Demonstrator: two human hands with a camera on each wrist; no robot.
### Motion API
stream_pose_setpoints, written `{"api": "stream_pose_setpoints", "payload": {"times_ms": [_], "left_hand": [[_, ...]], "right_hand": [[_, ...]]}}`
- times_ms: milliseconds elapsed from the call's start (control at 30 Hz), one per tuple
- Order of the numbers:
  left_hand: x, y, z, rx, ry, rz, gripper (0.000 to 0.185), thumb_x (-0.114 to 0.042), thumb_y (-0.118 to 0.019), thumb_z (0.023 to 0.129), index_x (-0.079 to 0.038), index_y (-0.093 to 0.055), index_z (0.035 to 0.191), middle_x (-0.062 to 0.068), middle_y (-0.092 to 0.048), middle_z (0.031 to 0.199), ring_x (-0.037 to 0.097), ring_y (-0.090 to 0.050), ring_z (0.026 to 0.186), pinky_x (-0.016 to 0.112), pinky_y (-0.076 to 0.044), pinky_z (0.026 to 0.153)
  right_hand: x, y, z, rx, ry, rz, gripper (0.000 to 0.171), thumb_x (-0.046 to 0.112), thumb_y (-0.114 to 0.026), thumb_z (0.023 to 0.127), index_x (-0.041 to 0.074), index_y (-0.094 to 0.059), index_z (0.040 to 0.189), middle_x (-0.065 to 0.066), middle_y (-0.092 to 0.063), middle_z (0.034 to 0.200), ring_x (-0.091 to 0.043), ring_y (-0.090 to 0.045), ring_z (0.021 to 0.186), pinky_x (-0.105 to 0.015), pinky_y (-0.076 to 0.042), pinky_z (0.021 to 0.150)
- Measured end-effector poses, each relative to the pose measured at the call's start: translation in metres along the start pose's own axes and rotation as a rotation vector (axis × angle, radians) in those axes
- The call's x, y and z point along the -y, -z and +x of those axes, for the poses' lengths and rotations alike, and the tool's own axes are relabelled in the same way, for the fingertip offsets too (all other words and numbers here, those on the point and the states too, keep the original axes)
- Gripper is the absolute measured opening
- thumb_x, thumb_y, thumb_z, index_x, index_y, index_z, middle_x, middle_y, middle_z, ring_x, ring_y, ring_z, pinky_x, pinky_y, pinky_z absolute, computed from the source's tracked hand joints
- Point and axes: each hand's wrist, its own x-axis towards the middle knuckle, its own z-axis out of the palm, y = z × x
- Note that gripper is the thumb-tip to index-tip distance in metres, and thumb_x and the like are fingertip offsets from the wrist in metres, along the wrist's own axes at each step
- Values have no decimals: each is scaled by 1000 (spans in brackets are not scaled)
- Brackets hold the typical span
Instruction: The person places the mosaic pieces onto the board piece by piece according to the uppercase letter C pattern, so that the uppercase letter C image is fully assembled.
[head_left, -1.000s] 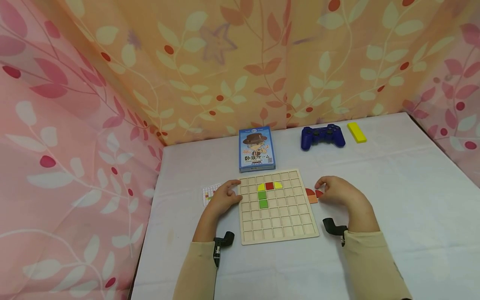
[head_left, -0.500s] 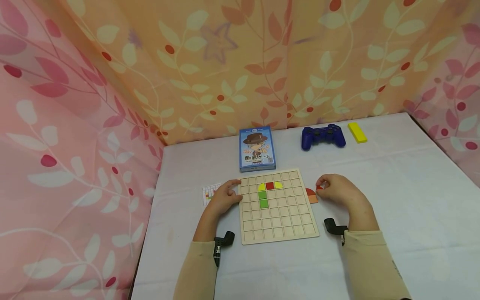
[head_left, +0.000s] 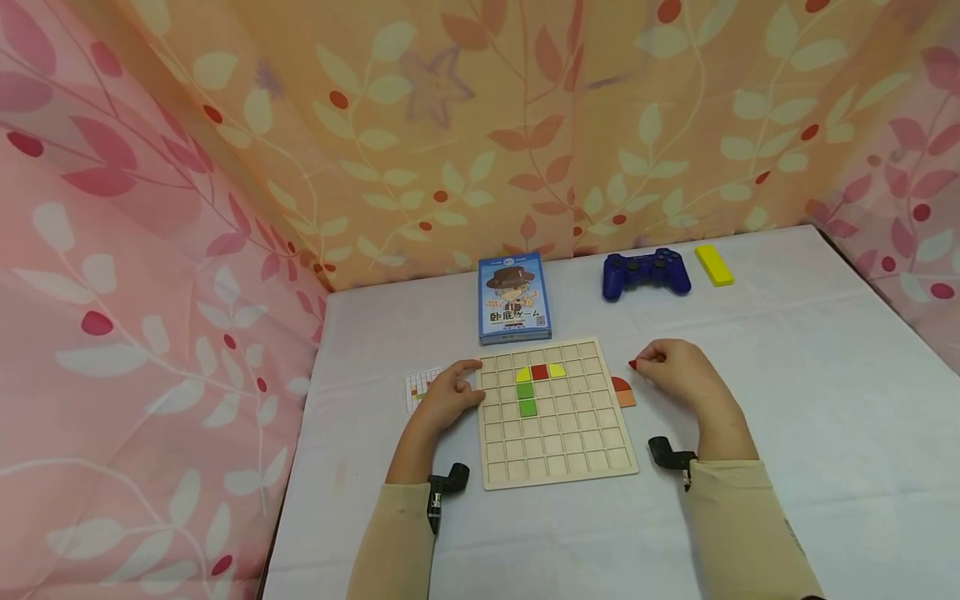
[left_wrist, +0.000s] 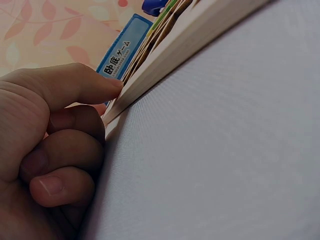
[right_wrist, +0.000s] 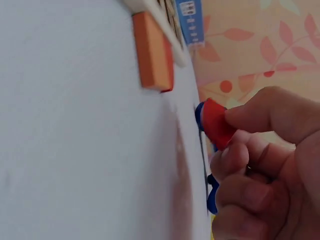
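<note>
A wooden grid board (head_left: 555, 433) lies on the white table, with yellow, red and green tiles (head_left: 528, 385) set in its upper rows. My left hand (head_left: 447, 392) holds the board's left edge (left_wrist: 165, 65), thumb on top and fingers curled beside it. My right hand (head_left: 671, 367) hovers just right of the board and pinches a small red tile (right_wrist: 216, 122) between thumb and fingers, lifted off the table. An orange tile (right_wrist: 151, 51) and a red rounded tile (head_left: 621, 384) lie against the board's right edge.
A blue card box (head_left: 513, 298) lies behind the board. A blue game controller (head_left: 645, 272) and a yellow block (head_left: 713, 264) sit at the back right. A printed grid card (head_left: 418, 386) peeks out under my left hand. Floral curtains enclose the table.
My right hand has picked the small red tile up from beside the orange one and lifted it up and away from the table. The left hand has stayed on the board.
</note>
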Motion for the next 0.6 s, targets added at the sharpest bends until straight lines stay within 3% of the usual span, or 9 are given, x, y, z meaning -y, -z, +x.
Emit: {"api": "stream_pose_setpoints", "payload": {"times_ms": [200,333,600], "left_hand": [[-1,0,0,-4,5,9,56,-15,-76,90,-16,-57,143,-5,-47,58,10,-37,49,28,-33,54],[-1,0,-1,-1,2,8,56,-15,-76,91,-15,-56,143,-5,-47,58,10,-38,49,28,-33,54],[-2,0,-2,2,1,-4,57,-15,-76,90,-15,-56,143,-5,-46,58,10,-37,49,28,-33,53]], "right_hand": [[14,2,-2,-6,38,163,19,18,-65,93,2,-66,103,-7,-65,86,-23,-54,78,-35,-44,71],[25,-1,-4,39,73,275,19,15,-65,94,-2,-65,105,-11,-66,85,-21,-56,72,-33,-49,67],[48,-7,-12,133,134,364,27,19,-69,98,-4,-69,112,-17,-71,98,-24,-64,84,-40,-54,80]]}}
